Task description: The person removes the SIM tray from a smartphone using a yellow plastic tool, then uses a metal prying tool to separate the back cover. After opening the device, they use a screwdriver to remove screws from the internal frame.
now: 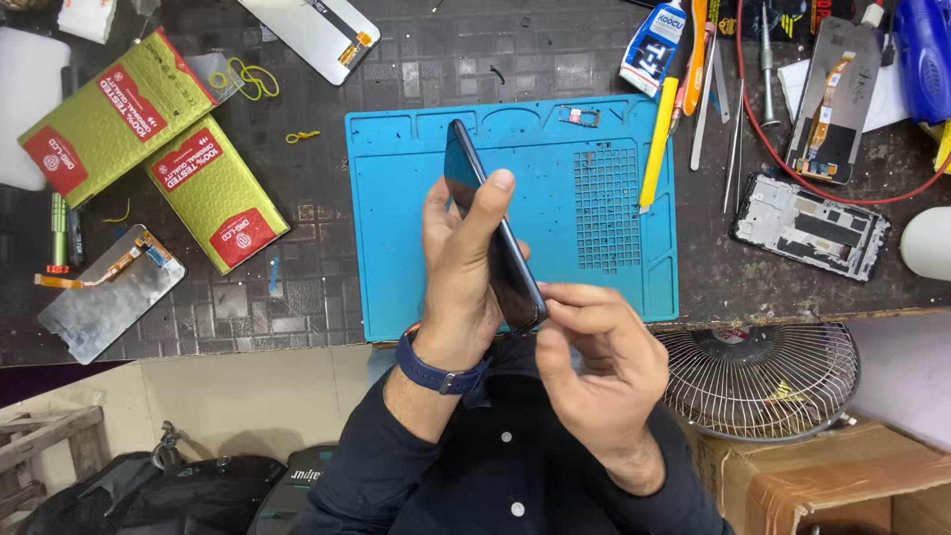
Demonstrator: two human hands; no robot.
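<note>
Two green padded packages (149,149) with red labels lie left on the tabletop (327,238). Dark phone (492,233) is held edge-on above blue mat (396,248), gripped by left hand (461,272); lower end pinched by right hand (594,367). Mat's left part is uncluttered.

Phone (495,238) lower corner hidden between hands; fan (763,381) partly hidden.

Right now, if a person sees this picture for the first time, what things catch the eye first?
First the dark phone, held on edge above the blue work mat in the middle: the left hand grips it and the right hand pinches its lower end. Next, two green padded packets lie at the upper left, and a wire fan guard sits at the lower right.
</note>
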